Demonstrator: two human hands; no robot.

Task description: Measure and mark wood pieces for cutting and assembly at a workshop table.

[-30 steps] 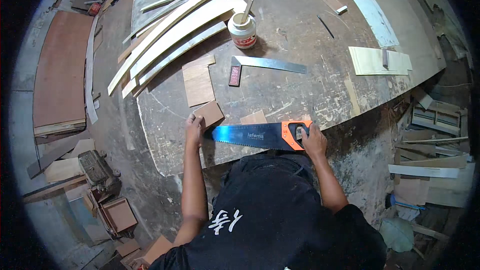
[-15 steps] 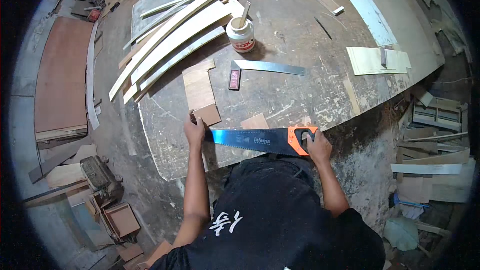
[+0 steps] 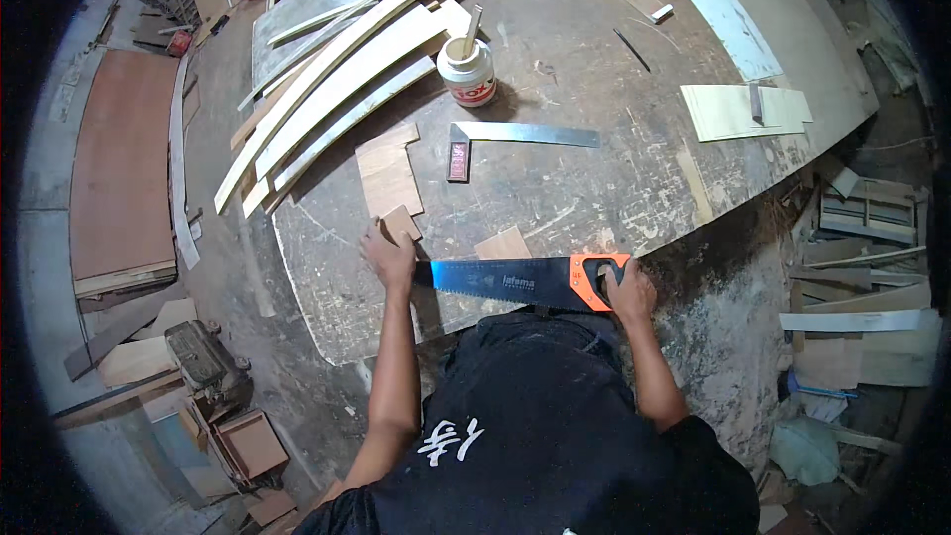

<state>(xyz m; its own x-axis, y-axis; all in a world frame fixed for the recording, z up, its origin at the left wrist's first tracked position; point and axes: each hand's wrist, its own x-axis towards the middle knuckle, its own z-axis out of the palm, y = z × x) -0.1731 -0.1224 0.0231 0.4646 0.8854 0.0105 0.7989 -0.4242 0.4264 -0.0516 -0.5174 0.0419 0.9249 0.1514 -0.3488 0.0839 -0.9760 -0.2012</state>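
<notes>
- Orange, black and dark steel handsaw (image 3: 503,280): located at the near edge of the scuffed brown worktable (image 3: 594,203), directly in front of the person.
- Long axis: runs left to right, roughly level across the view. The handle is at the right end; the narrower toe end points left. The toothed edge faces the person.
- Right hand (image 3: 632,293): the fingers are wrapped around the grip of the saw handle, with the thumb near the handle opening. The fingertips are largely concealed.
- Left hand (image 3: 389,258): positioned at the toe end of the saw. Thumb and fingers pinch the near corner of a small flat brown wooden piece (image 3: 402,222). The remaining fingers are hard to make out.
- Adjacent parts: a thin light-brown wooden panel (image 3: 390,176) lies just beyond the small piece; a pale brown wooden offcut (image 3: 503,244) lies just beyond the blade.
- Measuring tool: a steel-bladed try square (image 3: 530,133) with a dark red stock lies farther out.
- Visibility limits: the blade tip is dark beside the left wrist; its exact end cannot be determined. The left hand covers part of the small piece.
</notes>
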